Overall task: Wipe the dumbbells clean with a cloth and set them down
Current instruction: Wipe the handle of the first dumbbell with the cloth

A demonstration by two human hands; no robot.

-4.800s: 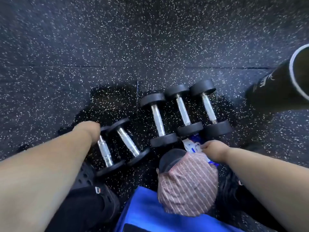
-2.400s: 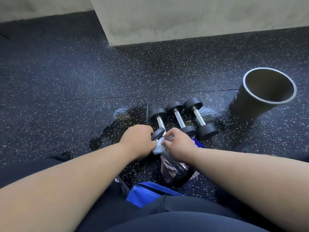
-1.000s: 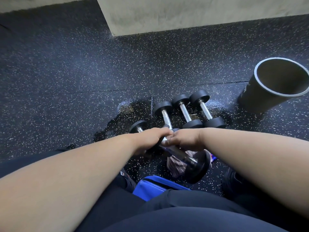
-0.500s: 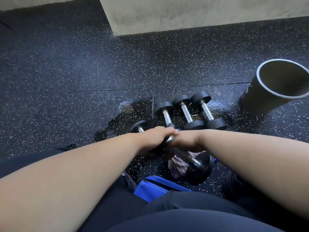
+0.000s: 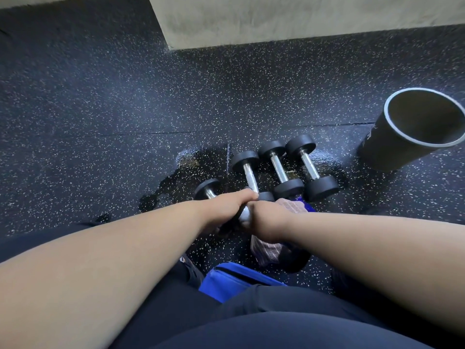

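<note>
Head view, looking down past both forearms at a speckled black rubber floor [image 5: 100,122]. At frame centre the two hands meet over one dumbbell: the left hand [image 5: 226,207] is curled round the held dumbbell [image 5: 244,215], of which only a short shiny stretch of handle shows between the hands, with what seems to be its dark end weight at lower centre-right, below the right wrist. The right hand [image 5: 266,220] is closed on a striped pinkish cloth [image 5: 266,250], which shows above the knuckles and hangs below the wrist; it appears pressed to the handle, though the contact itself is hidden.

Just above the hands, three dumbbells lie side by side in a row [image 5: 279,170], set down on a wet-looking dark patch [image 5: 186,172] of the floor. A fourth floor dumbbell [image 5: 207,190] lies to their left, partly behind the left hand. Whether any of these is already wiped cannot be told.

My judgement: the task is midway. One dumbbell is under the cloth and not yet set down; at least the one at the left likely remains.

A black open cylinder [image 5: 407,132] stands at the right edge, a blue bag [image 5: 226,280] lies at lower centre, and a pale concrete block [image 5: 276,16] fills the top.
</note>
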